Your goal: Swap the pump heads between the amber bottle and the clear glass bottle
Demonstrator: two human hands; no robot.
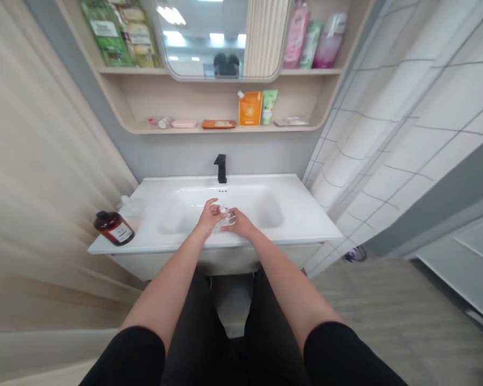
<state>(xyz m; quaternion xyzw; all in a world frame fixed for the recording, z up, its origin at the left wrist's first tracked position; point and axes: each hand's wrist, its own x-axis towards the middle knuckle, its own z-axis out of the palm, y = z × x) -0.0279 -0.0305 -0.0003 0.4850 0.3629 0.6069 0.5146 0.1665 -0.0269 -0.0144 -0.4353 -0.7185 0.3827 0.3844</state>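
Black sleeves, left hand, right hand above basin, amber bottle nearby.

My single head-worn camera, facing forward and down, close above the white ceramic washbasin, looking over the left hand and right hand toward the pale wooden wall shelf, one view only

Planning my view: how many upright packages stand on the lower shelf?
2: an orange pouch and a green tube beside it, both right of centre on the lower shelf. Others could hide behind them.
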